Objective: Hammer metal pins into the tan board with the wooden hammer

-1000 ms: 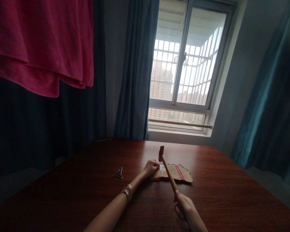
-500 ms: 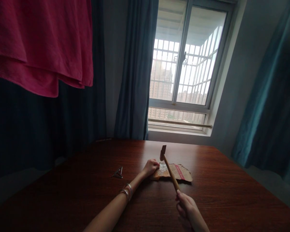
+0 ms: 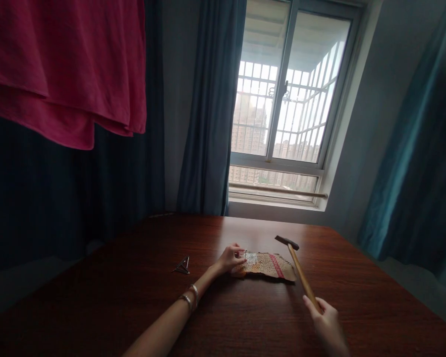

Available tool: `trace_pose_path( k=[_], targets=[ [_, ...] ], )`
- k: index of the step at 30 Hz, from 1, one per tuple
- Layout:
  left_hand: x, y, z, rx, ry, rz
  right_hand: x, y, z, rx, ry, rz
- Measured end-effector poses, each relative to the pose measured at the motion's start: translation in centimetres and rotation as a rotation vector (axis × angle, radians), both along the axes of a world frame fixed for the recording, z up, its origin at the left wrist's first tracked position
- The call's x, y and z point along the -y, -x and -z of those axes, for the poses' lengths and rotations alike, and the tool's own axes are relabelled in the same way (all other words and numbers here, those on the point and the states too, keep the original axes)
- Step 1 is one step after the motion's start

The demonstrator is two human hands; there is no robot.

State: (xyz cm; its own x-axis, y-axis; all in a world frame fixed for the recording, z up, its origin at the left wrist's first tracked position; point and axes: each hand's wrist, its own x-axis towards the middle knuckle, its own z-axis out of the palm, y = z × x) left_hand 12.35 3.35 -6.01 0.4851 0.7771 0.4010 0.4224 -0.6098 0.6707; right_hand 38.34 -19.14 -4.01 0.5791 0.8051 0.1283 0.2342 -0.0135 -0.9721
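Observation:
My right hand (image 3: 325,317) is closed around the wooden handle of a hammer (image 3: 303,275). The hammer's dark head is raised to the right of a worn piece of cardboard (image 3: 282,267) lying on the table. This cardboard is brown, dotted with small dark marks and crossed by a red stripe. At its left end a thin nail (image 3: 246,254) stands upright. My left hand (image 3: 232,259) rests beside the nail, thumb and fingers apart around it. Bracelets circle my left wrist. Further left, a few loose nails (image 3: 183,266) lie crossed on the wood.
The brown wooden table (image 3: 215,317) reaches back to the wall below a barred window (image 3: 282,99). Blue curtains (image 3: 211,124) hang on both sides. A pink cloth (image 3: 70,69) hangs at the upper left.
My right hand has moved right with the hammer, whose head has swung away from the nail and turned sideways. The fingers of my left hand have loosened and spread beside the nail.

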Motion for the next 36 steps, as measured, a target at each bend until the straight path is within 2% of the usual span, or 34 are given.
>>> trace_pose_path(
  k=[5,9,15,25,31,36],
  targets=[
    [0.1,0.8,-0.7,-0.106,-0.104,0.061,0.4,-3.0,0.6,0.339,0.244,0.112],
    [0.8,1.0,-1.2,-0.244,-0.113,0.085,0.4,-4.4,1.5,0.421,0.382,0.093],
    [1.6,1.0,-1.8,-0.349,-0.122,0.082,0.2,-4.9,2.6,0.420,0.419,0.079],
    [1.8,1.2,-2.0,-0.385,-0.145,0.086,-0.1,-5.3,2.6,0.485,0.438,0.064],
    [1.9,1.2,-2.1,-0.394,-0.146,0.081,0.5,-4.8,2.0,0.758,0.588,0.111],
    [2.1,1.4,-2.4,-0.409,-0.123,0.081,1.2,-3.4,2.7,0.965,0.575,0.149]
  ],
)
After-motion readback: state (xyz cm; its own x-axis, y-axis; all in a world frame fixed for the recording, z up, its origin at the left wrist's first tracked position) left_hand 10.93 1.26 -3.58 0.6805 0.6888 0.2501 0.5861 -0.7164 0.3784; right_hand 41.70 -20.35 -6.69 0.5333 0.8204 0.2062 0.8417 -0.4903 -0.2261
